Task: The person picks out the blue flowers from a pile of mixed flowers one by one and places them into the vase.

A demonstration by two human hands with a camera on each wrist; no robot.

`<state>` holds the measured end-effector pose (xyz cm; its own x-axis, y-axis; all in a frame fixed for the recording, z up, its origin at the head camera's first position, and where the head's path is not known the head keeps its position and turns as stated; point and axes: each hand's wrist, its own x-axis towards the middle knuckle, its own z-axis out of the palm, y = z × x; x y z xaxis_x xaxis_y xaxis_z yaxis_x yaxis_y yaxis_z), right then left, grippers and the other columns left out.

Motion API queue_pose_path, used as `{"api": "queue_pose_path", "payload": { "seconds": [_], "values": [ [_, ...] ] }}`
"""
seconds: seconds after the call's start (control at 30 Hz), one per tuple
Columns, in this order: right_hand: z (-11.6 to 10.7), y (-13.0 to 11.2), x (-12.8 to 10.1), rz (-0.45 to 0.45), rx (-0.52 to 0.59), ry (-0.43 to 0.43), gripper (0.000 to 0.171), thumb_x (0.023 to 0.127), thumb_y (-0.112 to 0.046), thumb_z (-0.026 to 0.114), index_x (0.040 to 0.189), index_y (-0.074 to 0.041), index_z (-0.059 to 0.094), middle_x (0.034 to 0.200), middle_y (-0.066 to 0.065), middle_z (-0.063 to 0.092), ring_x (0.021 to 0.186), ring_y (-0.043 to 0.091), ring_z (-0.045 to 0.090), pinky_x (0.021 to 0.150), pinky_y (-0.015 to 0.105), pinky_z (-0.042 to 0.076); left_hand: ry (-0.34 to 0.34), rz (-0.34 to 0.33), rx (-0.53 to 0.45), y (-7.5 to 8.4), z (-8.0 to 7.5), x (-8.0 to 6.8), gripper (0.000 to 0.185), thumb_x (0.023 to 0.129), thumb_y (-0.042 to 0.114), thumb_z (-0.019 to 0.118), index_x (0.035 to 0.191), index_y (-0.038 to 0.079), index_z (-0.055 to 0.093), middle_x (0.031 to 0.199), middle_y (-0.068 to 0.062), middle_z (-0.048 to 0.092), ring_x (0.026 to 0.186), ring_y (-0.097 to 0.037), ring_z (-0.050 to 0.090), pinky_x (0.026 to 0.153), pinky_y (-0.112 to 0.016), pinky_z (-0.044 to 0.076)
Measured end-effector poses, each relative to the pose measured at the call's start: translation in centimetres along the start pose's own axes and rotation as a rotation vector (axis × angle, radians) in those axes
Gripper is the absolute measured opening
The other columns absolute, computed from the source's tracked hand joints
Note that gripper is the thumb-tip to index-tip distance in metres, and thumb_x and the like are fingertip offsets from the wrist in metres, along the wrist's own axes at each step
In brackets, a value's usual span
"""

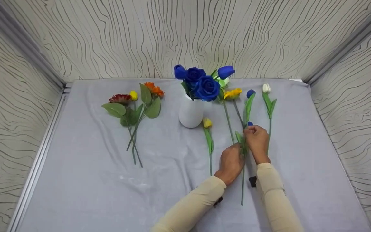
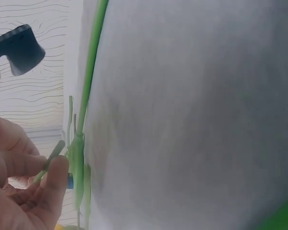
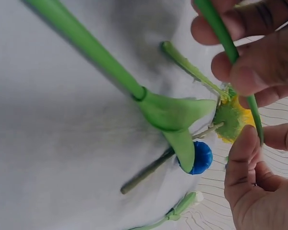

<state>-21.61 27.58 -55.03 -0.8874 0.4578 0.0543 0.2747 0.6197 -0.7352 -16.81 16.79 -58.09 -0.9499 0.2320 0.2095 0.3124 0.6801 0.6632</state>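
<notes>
Both hands are close together over the right side of the cloth. My left hand (image 1: 232, 162) pinches a thin green flower stem (image 3: 223, 36) between thumb and fingers. My right hand (image 1: 257, 141) has its thumb and fingertip around that stem's lower end in the right wrist view. A small blue petal patch (image 1: 250, 123) shows just past the right fingertips; the rest of it is hidden. Below the hands lies a blue tulip (image 3: 202, 157) with a long green stem. Beside it are a yellow flower (image 1: 233, 93) and a white tulip (image 1: 266, 88).
A white vase (image 1: 191, 112) with blue roses (image 1: 207, 87) and blue tulips stands at the back middle. In front of it lies a yellow tulip (image 1: 207, 122). Left of the vase are a dark red flower (image 1: 120, 99), a small yellow one (image 1: 134, 95) and an orange one (image 1: 155, 89). Patterned walls enclose the table.
</notes>
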Motion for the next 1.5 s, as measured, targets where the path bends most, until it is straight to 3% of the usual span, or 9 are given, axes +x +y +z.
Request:
{"api": "queue_pose_path", "payload": {
  "seconds": [0.17, 0.33, 0.53, 0.73, 0.93, 1.17, 1.33, 1.5],
  "values": [
    [-0.1, -0.5, 0.1, -0.008, 0.043, 0.03, 0.017, 0.087, -0.015, 0.061, 0.088, -0.001, 0.07, 0.075, 0.01, 0.064, 0.063, 0.02, 0.054, 0.056, 0.027, 0.04, -0.001, 0.013, 0.031, -0.1, -0.3, -0.1, 0.011, 0.08, 0.008, 0.071, 0.089, 0.011, 0.066, 0.074, 0.002, 0.062, 0.066, -0.012, 0.061, 0.056, -0.025, 0.046],
    [-0.3, -1.0, 0.2, -0.01, 0.137, 0.035, 0.021, 0.09, -0.015, 0.058, 0.1, -0.001, 0.071, 0.082, 0.011, 0.069, 0.06, 0.011, 0.056, 0.054, 0.02, 0.042, 0.024, 0.037, 0.054, -0.2, -0.9, -0.3, 0.017, 0.079, 0.005, 0.07, 0.095, 0.012, 0.069, 0.08, 0.003, 0.066, 0.07, -0.014, 0.064, 0.057, -0.025, 0.049],
    [-0.6, -1.6, 0.4, -0.097, 0.307, 0.068, 0.025, 0.095, -0.021, 0.06, 0.102, 0.002, 0.069, 0.08, 0.015, 0.068, 0.059, 0.02, 0.06, 0.051, 0.02, 0.041, 0.045, 0.078, 0.088, -0.3, -1.4, -0.8, 0.019, 0.08, 0.006, 0.071, 0.097, 0.014, 0.07, 0.083, 0.003, 0.067, 0.071, -0.013, 0.064, 0.057, -0.024, 0.049],
    [-1.1, -1.9, 0.6, -0.151, 0.343, 0.099, 0.032, 0.097, -0.033, 0.058, 0.094, -0.003, 0.068, 0.072, 0.006, 0.062, 0.058, 0.016, 0.05, 0.052, 0.024, 0.037, 0.04, 0.097, 0.133, -0.4, -1.5, -1.1, 0.017, 0.083, 0.012, 0.073, 0.099, 0.017, 0.07, 0.08, 0.004, 0.065, 0.067, -0.013, 0.064, 0.055, -0.024, 0.049],
    [-1.3, -2.2, 0.7, -0.159, 0.328, 0.15, 0.032, 0.096, -0.032, 0.06, 0.091, -0.001, 0.069, 0.076, 0.015, 0.064, 0.057, 0.013, 0.047, 0.054, 0.025, 0.035, 0.047, 0.069, 0.124, -0.7, -1.6, -1.0, 0.014, 0.081, 0.011, 0.073, 0.094, 0.017, 0.071, 0.078, 0.005, 0.064, 0.066, -0.013, 0.063, 0.054, -0.023, 0.048],
    [-2.0, -3.1, 0.9, -0.112, 0.373, 0.131, 0.028, 0.092, -0.025, 0.066, 0.099, 0.002, 0.069, 0.082, 0.011, 0.065, 0.065, 0.009, 0.054, 0.058, 0.019, 0.043, 0.068, 0.019, 0.146, -1.8, -2.5, -0.6, 0.006, 0.084, 0.013, 0.072, 0.087, 0.017, 0.07, 0.074, 0.005, 0.062, 0.065, -0.012, 0.062, 0.053, -0.024, 0.047],
    [-3.1, -5.6, 0.0, -0.086, 0.438, 0.083, 0.023, 0.092, -0.014, 0.065, 0.101, 0.007, 0.065, 0.081, 0.006, 0.062, 0.066, 0.011, 0.058, 0.057, 0.017, 0.046, 0.087, -0.014, 0.182, -2.9, -3.2, -0.2, 0.004, 0.083, 0.014, 0.072, 0.085, 0.016, 0.07, 0.074, 0.003, 0.061, 0.065, -0.014, 0.061, 0.052, -0.027, 0.048],
    [-4.3, -8.5, -1.3, -0.13, 0.502, 0.063, 0.019, 0.091, -0.009, 0.064, 0.1, 0.008, 0.063, 0.078, 0.006, 0.062, 0.065, 0.012, 0.059, 0.059, 0.018, 0.047, 0.123, -0.032, 0.174, -3.9, -4.0, 0.4, 0.005, 0.082, 0.015, 0.073, 0.081, 0.016, 0.069, 0.074, 0.004, 0.06, 0.067, -0.013, 0.06, 0.054, -0.027, 0.047]
  ]
}}
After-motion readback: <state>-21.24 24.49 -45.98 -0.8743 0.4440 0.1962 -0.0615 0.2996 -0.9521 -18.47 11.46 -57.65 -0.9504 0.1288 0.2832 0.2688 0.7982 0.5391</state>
